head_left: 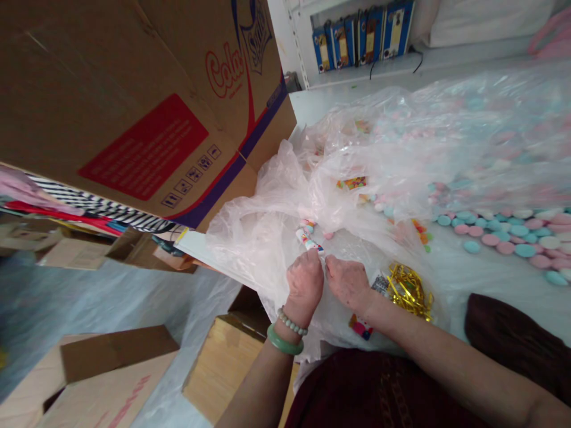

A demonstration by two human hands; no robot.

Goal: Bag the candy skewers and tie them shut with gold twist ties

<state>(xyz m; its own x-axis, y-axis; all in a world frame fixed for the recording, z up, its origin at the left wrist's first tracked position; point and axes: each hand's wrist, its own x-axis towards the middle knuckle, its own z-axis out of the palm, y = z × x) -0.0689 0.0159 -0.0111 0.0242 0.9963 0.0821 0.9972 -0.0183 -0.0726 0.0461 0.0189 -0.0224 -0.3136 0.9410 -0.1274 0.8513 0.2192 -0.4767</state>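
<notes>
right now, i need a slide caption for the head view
Left hand and right hand close together at a small printed packet, over crumpled plastic, gold strips nearby.

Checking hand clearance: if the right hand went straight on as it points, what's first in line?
The right hand would most likely meet the left hand first; the lower end of the small printed packet lies close to that line, and depth is unclear.

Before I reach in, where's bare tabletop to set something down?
Right of the gold twist ties, the white tabletop looks bare, bordered by pastel candies and maroon cloth. A smaller patch lies between the Cola carton, clear plastic and blue boxes. Crowded: around left hand and right hand, with printed packet and plastic.
</notes>
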